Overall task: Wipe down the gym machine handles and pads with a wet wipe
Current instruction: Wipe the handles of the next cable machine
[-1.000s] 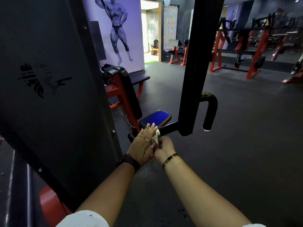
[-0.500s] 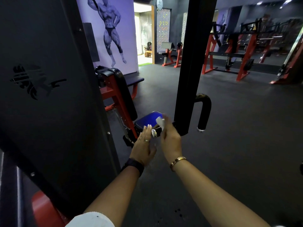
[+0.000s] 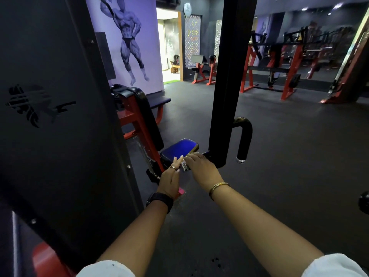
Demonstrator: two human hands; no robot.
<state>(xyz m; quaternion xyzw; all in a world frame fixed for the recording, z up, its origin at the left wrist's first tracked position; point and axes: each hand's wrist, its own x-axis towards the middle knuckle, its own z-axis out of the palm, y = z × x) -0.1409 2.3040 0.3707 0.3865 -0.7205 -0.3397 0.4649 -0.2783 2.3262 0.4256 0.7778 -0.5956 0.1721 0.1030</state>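
i seem to be wiping the short handle [image 3: 185, 166] beside the blue pad [image 3: 179, 147]; my right hand [image 3: 201, 168] lies over it, wipe hidden, so i cannot tell its grasp; my left hand [image 3: 170, 177] is released, straight fingers at the chrome tip; the next move, i judge, calls for wrapping the curved handle [image 3: 244, 136].

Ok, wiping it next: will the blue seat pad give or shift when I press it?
The blue seat pad looks padded, so it likely gives slightly. It seems fixed to the red frame, so it probably won't slide. Its sheen suggests a slick surface.
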